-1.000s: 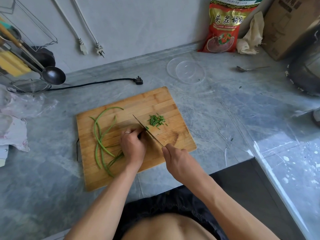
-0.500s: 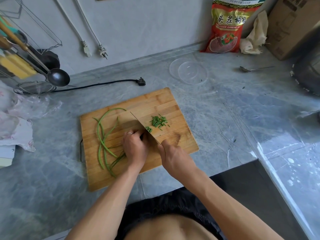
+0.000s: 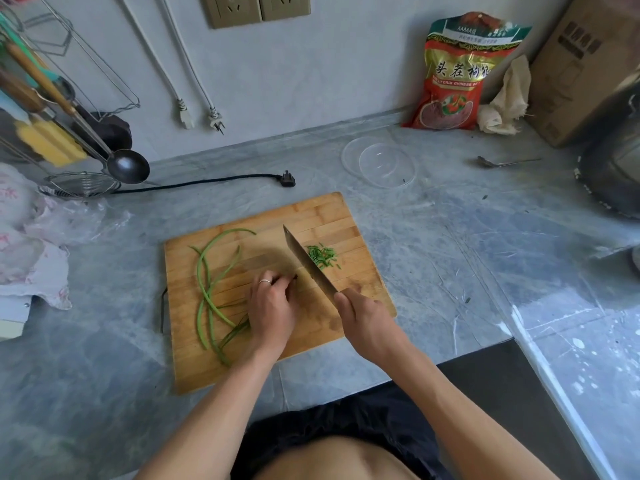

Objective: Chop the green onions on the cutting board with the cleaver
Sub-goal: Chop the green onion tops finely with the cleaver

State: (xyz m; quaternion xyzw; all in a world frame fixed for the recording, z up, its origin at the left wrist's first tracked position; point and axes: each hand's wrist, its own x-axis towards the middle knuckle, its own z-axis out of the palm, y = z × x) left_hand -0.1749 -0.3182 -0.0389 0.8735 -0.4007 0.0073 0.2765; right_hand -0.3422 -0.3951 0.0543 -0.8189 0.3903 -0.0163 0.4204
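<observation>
A bamboo cutting board point(image 3: 322, 213) lies on the grey counter. Long green onions point(image 3: 207, 271) curve across its left half, and their ends run under my left hand point(image 3: 272, 310), which presses them down with curled fingers. My right hand point(image 3: 367, 323) grips the handle of the cleaver point(image 3: 306, 261). The blade points away from me, tilted, just right of my left fingers. A small heap of chopped green onion pieces point(image 3: 322, 256) lies to the right of the blade.
A clear plastic lid point(image 3: 379, 161) and a spoon point(image 3: 502, 162) lie behind the board. A black plug and cord point(image 3: 287, 179), a ladle point(image 3: 126, 166) and strainer stand at the left. A red bag point(image 3: 453, 77), a cardboard box and a dark pot are at the right.
The cleaver has kept chopping up and down beside my left fingers; the blade now shows its tilted flat side. The camera has tipped upward, showing wall sockets.
</observation>
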